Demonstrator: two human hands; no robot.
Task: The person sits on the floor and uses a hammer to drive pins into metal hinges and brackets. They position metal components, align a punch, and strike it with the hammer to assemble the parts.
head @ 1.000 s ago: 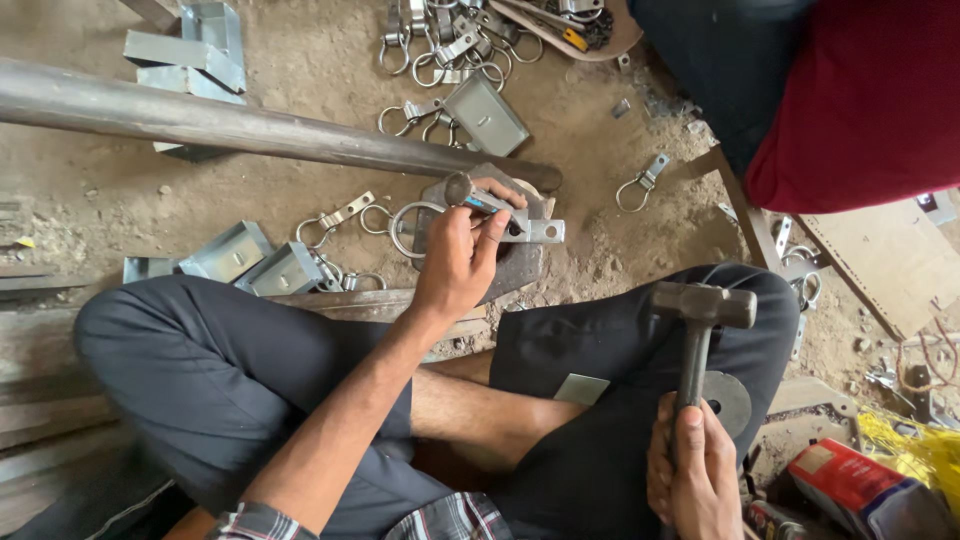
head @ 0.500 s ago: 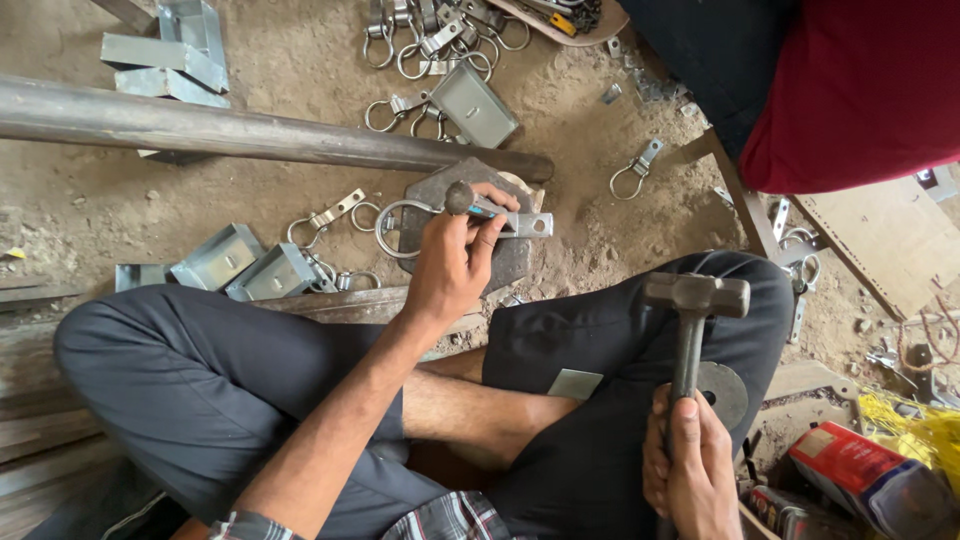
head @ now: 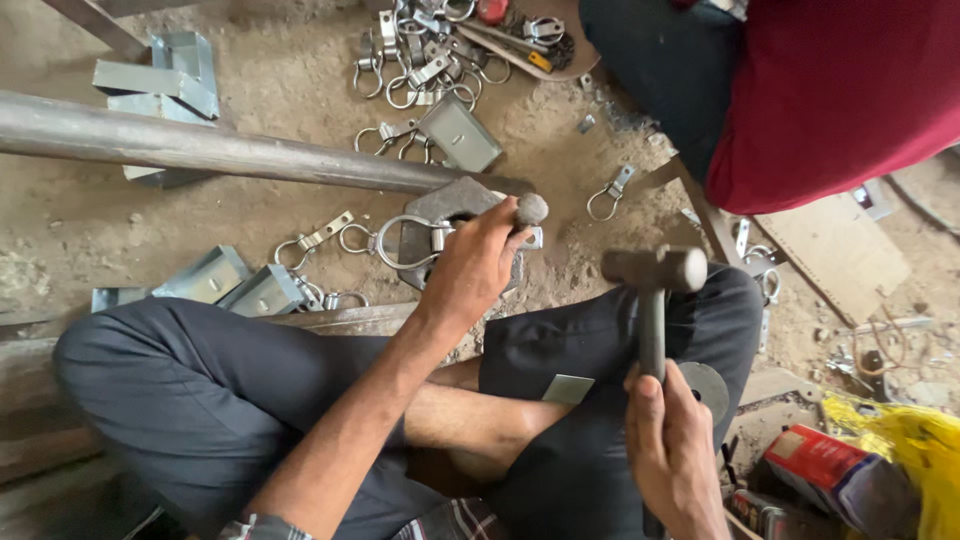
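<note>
Hammer (head: pixel 652 285): dark steel head, upright in right hand (head: pixel 672 455).

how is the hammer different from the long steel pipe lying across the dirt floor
The hammer is short and held upright in the right hand, clear of the floor; the steel pipe is long and lies flat on the floor, in no hand. The hammer has a blocky dark head on a thin handle; the pipe is one plain round grey length. Both look like worn metal.
</note>
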